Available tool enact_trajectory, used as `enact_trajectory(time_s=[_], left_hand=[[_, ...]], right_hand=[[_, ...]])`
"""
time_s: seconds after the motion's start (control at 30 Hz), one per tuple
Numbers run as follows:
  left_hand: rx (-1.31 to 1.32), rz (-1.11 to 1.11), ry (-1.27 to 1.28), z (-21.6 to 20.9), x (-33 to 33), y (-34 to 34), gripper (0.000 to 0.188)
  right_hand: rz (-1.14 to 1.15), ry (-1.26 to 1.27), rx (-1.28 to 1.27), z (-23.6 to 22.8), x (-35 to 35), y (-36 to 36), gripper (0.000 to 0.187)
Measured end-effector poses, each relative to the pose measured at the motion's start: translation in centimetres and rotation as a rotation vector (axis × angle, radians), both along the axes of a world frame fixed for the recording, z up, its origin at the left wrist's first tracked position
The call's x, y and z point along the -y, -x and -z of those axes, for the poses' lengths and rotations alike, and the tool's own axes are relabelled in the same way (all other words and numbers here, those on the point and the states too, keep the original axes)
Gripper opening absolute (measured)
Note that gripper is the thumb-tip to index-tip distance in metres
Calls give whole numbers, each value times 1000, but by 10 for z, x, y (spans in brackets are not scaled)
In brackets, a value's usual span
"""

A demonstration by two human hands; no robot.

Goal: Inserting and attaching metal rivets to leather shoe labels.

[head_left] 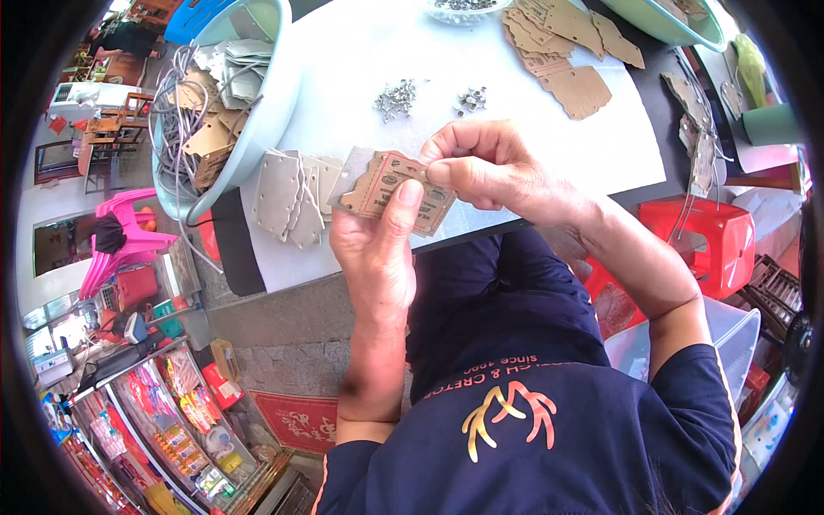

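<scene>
A brown printed cardboard tag (pixel 384 178) with an irregular edge is held above the table's near edge. My left hand (pixel 373 253) is closed on it, the thumb pressed flat across its printed face. Behind the tag a grey sheet sticks out at the left. At the tag's upper right edge my right hand (pixel 498 167) is pinched, thumb against forefinger. Whatever lies between those fingertips is too small to make out. Grey tag-shaped pieces (pixel 283 199) lie overlapping just left of my left hand. Beyond my hands are two small piles of metal fittings (pixel 395 100).
At the left, a pale blue basin (pixel 276 112) holds tags and grey cords. More brown tags (pixel 577 91) lie at the far right of the white sheet (pixel 343 60). A clear bowl (pixel 463 12) of small metal parts stands at the far edge. Red stools (pixel 725 236) stand at right.
</scene>
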State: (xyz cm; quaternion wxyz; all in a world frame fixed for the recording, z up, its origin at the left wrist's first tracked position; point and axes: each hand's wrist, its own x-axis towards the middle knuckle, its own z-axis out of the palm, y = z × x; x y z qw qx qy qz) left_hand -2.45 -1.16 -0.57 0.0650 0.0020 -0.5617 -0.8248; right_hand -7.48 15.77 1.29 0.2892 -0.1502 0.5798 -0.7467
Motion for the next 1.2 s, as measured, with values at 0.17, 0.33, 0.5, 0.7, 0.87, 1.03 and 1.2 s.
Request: enact_trajectory(time_s=[0.17, 0.33, 0.5, 0.7, 0.87, 1.03, 1.2], left_hand=[[18, 20, -37, -2, 0, 3, 27], [44, 86, -57, 1, 4, 2, 28], [57, 122, -65, 5, 8, 0, 29], [38, 148, -64, 6, 8, -1, 31], [38, 132, -118, -1, 4, -3, 30], [39, 151, -112, -4, 2, -5, 30], [18, 131, -90, -4, 0, -4, 28]], right_hand=[[57, -19, 151, -7, 2, 2, 22], [-79, 89, 237, 1, -4, 11, 23], [-96, 100, 263, -1, -4, 10, 23], [-74, 69, 202, -1, -3, 6, 24], [-72, -11, 152, -5, -5, 7, 26], [-78, 2, 142, -5, -6, 8, 27], [-87, -20, 111, -5, -6, 8, 27]])
